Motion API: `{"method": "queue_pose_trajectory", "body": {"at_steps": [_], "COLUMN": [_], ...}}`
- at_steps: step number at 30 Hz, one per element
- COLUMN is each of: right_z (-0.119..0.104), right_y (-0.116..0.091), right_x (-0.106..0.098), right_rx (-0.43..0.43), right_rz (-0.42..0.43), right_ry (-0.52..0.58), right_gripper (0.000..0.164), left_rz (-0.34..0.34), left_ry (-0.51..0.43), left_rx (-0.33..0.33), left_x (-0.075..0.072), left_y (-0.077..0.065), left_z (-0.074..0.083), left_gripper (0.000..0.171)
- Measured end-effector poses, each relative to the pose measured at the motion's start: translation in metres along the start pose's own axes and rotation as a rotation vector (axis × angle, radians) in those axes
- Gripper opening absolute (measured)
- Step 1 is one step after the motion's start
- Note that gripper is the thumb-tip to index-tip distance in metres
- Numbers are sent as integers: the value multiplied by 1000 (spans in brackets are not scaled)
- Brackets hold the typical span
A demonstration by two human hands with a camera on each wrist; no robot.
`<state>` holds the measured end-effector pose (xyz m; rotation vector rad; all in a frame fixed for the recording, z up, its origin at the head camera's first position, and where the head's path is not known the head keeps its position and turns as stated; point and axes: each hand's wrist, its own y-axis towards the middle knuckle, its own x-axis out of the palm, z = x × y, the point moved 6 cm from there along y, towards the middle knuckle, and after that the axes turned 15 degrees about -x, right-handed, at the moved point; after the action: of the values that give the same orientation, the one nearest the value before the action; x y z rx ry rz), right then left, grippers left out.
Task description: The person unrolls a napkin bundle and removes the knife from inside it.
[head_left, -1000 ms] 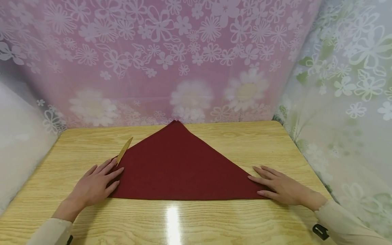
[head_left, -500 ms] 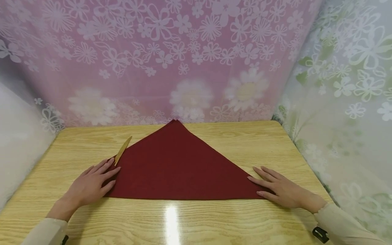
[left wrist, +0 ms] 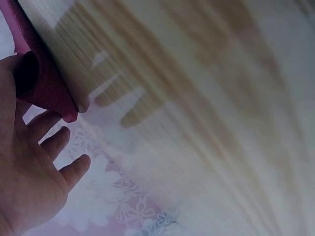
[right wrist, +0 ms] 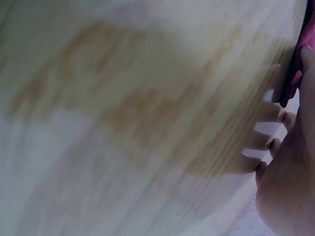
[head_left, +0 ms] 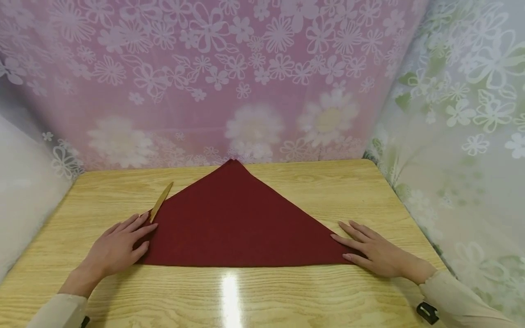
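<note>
A dark red cloth [head_left: 238, 218], folded into a triangle, lies with its long edge toward me and its point at the table's back edge. My left hand [head_left: 115, 248] rests on its left corner, fingers extended. In the left wrist view, the cloth corner [left wrist: 56, 93] curls up beside the left hand [left wrist: 37, 177]. Close to those fingertips, a thin pointed golden-brown strip [head_left: 161, 202] lies along the cloth's left slope. My right hand [head_left: 383, 253] touches the right corner with spread, mostly straight fingers. The right wrist view catches only part of the right hand [right wrist: 290, 162] and cloth [right wrist: 293, 83].
The cloth lies on a glossy wood-grain table [head_left: 287, 296] that reflects a bright light. A pink flowered curtain [head_left: 197, 91] stands behind the table, and a pale flowered one [head_left: 459, 159] along its right side. A black clip-like piece [head_left: 427, 313] sits under the right sleeve.
My left hand has slid a little to the left, and the cloth's left corner and the golden-brown strip have shifted with it. My right hand has stayed almost in place.
</note>
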<state>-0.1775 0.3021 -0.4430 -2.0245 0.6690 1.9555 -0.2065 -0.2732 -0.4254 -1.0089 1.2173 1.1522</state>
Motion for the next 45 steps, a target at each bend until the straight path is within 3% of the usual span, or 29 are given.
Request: {"method": "queue_pose_trajectory", "body": {"at_steps": [16, 30, 45], "right_z": [0, 0, -1], "right_y": [0, -1, -1], "right_x": [2, 4, 4], "right_rx": [12, 20, 18], "right_rz": [24, 26, 26], "right_ry": [28, 36, 32], "right_gripper": [51, 51, 52], "left_rz": [35, -45, -52], "left_ry": [-44, -35, -66], "left_rx": [-27, -42, -33], "left_x": [0, -2, -3], "left_y": [-2, -5, -11], "left_z": [-14, -25, -33], "left_gripper": [42, 48, 49]}}
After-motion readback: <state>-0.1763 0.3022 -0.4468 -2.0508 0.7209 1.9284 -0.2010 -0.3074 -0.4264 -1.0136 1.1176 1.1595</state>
